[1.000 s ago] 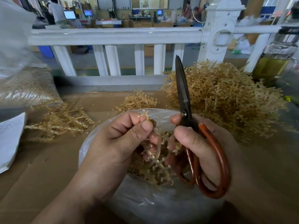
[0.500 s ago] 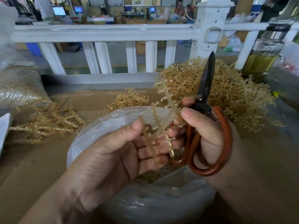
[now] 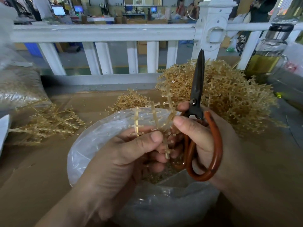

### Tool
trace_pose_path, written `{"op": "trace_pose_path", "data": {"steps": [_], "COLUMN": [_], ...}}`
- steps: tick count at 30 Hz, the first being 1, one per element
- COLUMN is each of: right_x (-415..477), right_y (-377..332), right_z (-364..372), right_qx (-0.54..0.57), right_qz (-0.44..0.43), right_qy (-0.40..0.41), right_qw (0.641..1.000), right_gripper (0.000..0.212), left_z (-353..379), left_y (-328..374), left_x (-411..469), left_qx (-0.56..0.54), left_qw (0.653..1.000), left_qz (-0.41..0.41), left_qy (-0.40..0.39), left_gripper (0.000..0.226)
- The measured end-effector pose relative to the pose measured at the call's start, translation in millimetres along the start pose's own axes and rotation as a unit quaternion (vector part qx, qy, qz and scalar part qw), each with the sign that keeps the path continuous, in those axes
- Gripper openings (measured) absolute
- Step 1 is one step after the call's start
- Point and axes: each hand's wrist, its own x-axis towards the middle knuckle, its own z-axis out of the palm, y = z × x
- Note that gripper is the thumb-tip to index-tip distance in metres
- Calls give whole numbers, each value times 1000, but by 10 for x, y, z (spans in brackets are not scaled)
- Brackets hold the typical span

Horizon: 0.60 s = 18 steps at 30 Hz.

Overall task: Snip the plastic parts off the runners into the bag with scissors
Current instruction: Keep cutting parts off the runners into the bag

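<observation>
Two hands work over the open plastic bag [image 3: 91, 141] at the near edge. The left hand [image 3: 127, 158] has its fingers [image 3: 156, 158] curled round the lower stem of a tan runner [image 3: 164, 123], thumb pressed on top. Just right of it, the right hand [image 3: 206, 141] grips the scissors [image 3: 196, 99] by their orange loops, blades together and pointing up, thumb touching the runner. A clean cut probably needs each branch kept above the bag and the blades opened close to the part. Farther right, the uncut pile [image 3: 232, 99] lies on the bench [image 3: 41, 164].

Even indoor light, soft shadows; wide-angle bending at edges; far background blurred.
</observation>
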Motion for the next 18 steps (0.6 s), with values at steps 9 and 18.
{"op": "trace_pose_path", "data": {"steps": [9, 18], "right_x": [-58, -24], "right_y": [-98, -94], "right_z": [-30, -10], "right_qx": [-105, -410], "right_qz": [1, -42], "right_qy": [-24, -97], "right_qw": [994, 906], "right_gripper": [32, 20], "left_z": [-65, -220], "left_y": [150, 293], "left_x": [37, 36], "left_qx": [-76, -79], "left_qw": [987, 962], "left_qz": [113, 200], "left_qy": [89, 171], "left_gripper": [19, 21]}}
